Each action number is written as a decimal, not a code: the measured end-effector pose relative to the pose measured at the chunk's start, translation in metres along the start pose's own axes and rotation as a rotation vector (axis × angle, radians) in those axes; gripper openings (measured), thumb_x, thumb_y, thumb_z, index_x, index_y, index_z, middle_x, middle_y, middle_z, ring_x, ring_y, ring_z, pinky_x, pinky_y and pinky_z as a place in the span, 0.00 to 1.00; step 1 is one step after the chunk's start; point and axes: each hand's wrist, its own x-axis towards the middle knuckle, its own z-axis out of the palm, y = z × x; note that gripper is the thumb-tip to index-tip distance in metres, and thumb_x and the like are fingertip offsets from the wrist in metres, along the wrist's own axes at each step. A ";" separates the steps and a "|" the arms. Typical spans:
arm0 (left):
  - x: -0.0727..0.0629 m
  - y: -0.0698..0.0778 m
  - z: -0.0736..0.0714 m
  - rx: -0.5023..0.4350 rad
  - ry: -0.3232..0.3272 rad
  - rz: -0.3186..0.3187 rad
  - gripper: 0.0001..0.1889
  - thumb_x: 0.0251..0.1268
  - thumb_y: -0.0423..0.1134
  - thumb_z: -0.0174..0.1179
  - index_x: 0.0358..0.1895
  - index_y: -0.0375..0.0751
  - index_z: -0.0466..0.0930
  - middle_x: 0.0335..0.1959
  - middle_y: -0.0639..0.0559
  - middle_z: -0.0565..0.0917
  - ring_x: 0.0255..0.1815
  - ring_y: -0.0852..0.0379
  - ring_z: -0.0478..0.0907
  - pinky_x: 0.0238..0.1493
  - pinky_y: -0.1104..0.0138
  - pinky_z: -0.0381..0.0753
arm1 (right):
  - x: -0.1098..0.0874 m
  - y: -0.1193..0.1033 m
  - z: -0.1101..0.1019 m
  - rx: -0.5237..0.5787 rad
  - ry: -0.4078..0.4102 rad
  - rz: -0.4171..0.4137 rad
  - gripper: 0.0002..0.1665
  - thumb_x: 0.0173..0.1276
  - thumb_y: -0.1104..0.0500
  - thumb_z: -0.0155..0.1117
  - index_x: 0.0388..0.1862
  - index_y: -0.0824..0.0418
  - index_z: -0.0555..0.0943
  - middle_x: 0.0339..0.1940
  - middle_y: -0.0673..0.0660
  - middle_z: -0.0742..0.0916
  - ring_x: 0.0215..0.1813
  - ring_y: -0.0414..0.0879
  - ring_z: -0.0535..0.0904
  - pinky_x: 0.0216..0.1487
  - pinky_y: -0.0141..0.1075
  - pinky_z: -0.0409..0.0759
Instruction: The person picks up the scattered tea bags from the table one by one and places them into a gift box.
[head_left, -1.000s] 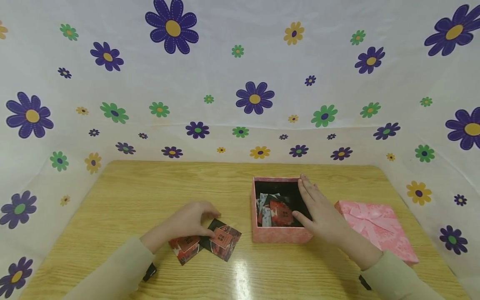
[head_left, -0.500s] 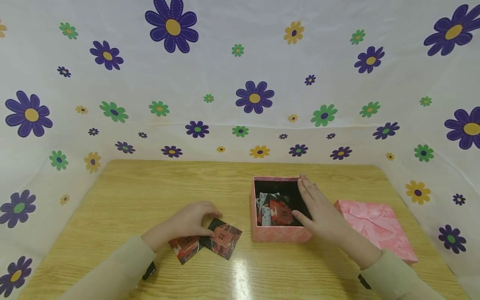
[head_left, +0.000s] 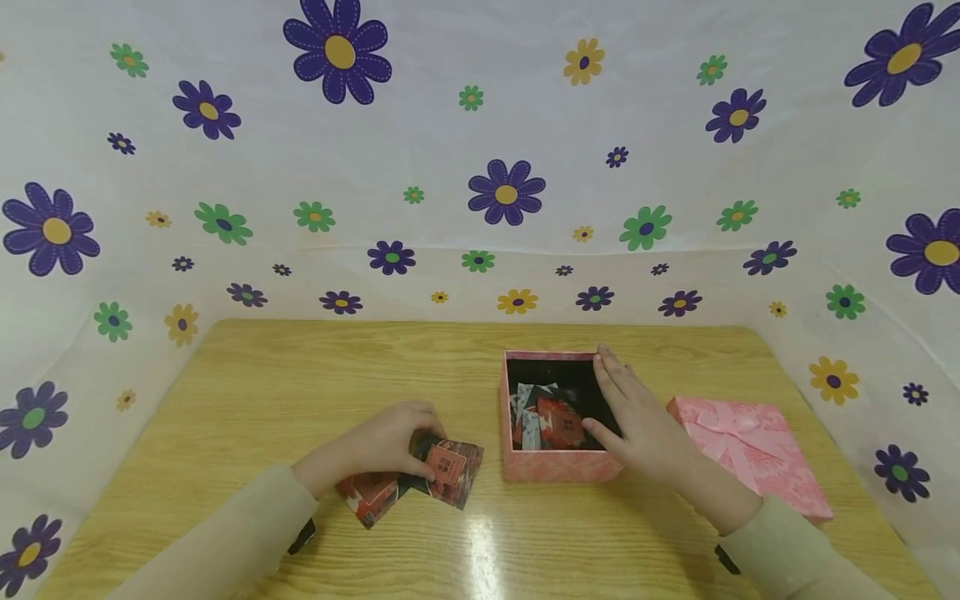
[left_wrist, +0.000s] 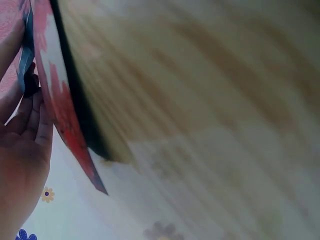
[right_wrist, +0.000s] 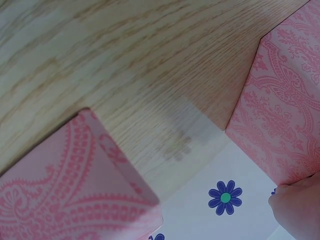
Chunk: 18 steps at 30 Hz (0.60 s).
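Left hand (head_left: 386, 442) pinches 1 darker card (head_left: 453, 471), might drag the red card (head_left: 371, 500) if they're overlapping. Right hand (head_left: 648, 433) lies straight-fingered on the box (head_left: 562, 467); pushing could shift it.

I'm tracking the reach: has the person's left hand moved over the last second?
Yes, slightly: in the head view, the left hand has shifted rightward, towards the open pink patterned square box, which stays put on the yellowish wood-grain table.
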 end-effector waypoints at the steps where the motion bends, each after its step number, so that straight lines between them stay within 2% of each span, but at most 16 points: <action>1: 0.001 -0.001 0.000 -0.029 0.003 -0.008 0.25 0.55 0.48 0.83 0.54 0.43 0.88 0.51 0.53 0.88 0.56 0.53 0.84 0.62 0.57 0.85 | 0.000 0.000 0.000 -0.001 -0.001 0.001 0.52 0.80 0.46 0.61 0.87 0.70 0.49 0.90 0.67 0.52 0.89 0.65 0.49 0.90 0.44 0.39; 4: 0.001 -0.005 0.001 -0.135 0.019 -0.049 0.22 0.58 0.45 0.82 0.53 0.42 0.88 0.51 0.51 0.89 0.52 0.58 0.83 0.57 0.62 0.85 | 0.001 0.000 0.000 -0.003 0.000 -0.003 0.52 0.80 0.46 0.61 0.87 0.70 0.49 0.90 0.68 0.53 0.89 0.65 0.49 0.90 0.41 0.37; 7: 0.001 -0.008 -0.001 -0.247 0.034 -0.092 0.21 0.62 0.42 0.79 0.55 0.39 0.87 0.52 0.47 0.90 0.42 0.62 0.80 0.45 0.68 0.83 | 0.001 0.000 0.001 0.000 0.005 -0.011 0.52 0.80 0.46 0.61 0.87 0.71 0.50 0.89 0.69 0.54 0.89 0.66 0.50 0.89 0.37 0.34; 10: 0.001 -0.010 -0.003 -0.326 0.044 -0.143 0.19 0.66 0.39 0.75 0.57 0.36 0.87 0.54 0.42 0.90 0.39 0.61 0.78 0.38 0.70 0.79 | 0.001 0.000 0.001 0.001 0.007 -0.014 0.52 0.80 0.46 0.61 0.87 0.71 0.50 0.89 0.69 0.54 0.89 0.66 0.50 0.88 0.36 0.32; 12: 0.002 -0.011 -0.005 -0.354 0.058 -0.191 0.19 0.67 0.38 0.74 0.58 0.35 0.86 0.57 0.39 0.89 0.44 0.55 0.83 0.42 0.66 0.84 | 0.001 0.000 0.001 -0.003 0.006 -0.010 0.52 0.80 0.46 0.61 0.87 0.71 0.49 0.89 0.69 0.54 0.89 0.66 0.50 0.89 0.37 0.34; 14: 0.003 -0.010 -0.008 -0.375 0.076 -0.248 0.20 0.68 0.37 0.73 0.59 0.32 0.85 0.59 0.36 0.87 0.54 0.45 0.87 0.52 0.57 0.88 | 0.001 0.000 0.001 -0.003 0.004 -0.005 0.52 0.80 0.46 0.61 0.87 0.70 0.49 0.89 0.68 0.53 0.89 0.66 0.50 0.89 0.39 0.35; 16: 0.005 -0.007 -0.013 -0.396 0.099 -0.327 0.22 0.67 0.38 0.74 0.61 0.32 0.84 0.62 0.34 0.86 0.63 0.37 0.84 0.62 0.48 0.86 | 0.001 0.000 0.001 -0.003 0.002 -0.001 0.52 0.80 0.46 0.61 0.87 0.70 0.49 0.90 0.68 0.53 0.89 0.66 0.50 0.90 0.41 0.37; 18: 0.006 -0.003 -0.020 -0.421 0.117 -0.397 0.25 0.67 0.38 0.74 0.63 0.31 0.83 0.66 0.33 0.83 0.68 0.33 0.80 0.68 0.43 0.81 | 0.001 0.000 0.001 -0.002 0.001 0.000 0.52 0.80 0.46 0.61 0.87 0.70 0.49 0.90 0.68 0.53 0.89 0.66 0.50 0.90 0.44 0.39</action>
